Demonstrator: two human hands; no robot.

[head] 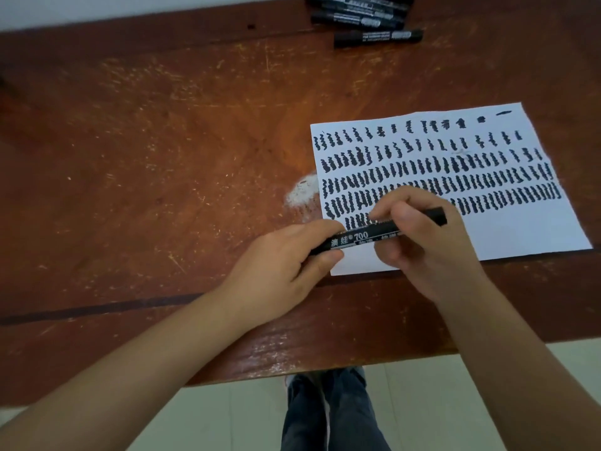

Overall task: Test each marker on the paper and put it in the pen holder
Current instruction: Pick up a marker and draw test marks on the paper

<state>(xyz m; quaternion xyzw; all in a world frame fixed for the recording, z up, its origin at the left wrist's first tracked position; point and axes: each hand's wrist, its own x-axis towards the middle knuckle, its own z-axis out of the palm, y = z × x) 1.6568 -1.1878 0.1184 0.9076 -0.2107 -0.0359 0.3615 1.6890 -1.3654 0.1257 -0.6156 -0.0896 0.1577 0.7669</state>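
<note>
Nearest the camera, at the bottom of the view, a person's legs in dark jeans point(328, 415) stand on a pale tiled floor point(208, 415) just below the front edge of a worn, scratched reddish-brown wooden table point(136, 151). Two bare forearms reach up from the lower corners and meet over the table's near right part. Both hands hold one black marker point(361, 236), which lies almost level, tilted slightly up to the right, above the lower left part of the paper point(533, 229). The left hand point(286, 265) grips the marker's left end between thumb and curled fingers. The right hand point(422, 242) wraps its curled fingers and thumb around the right half, and the marker's black right end sticks out past the knuckles. White lettering, including the number 700, shows on the barrel between the hands. The white sheet lies on the right of the table and carries many rows of short black squiggles. At the far edge, well apart from the hands, a pile of black markers point(367, 14) lies on the table. A whitish scuffed patch point(302, 192) marks the wood just left of the sheet.
</note>
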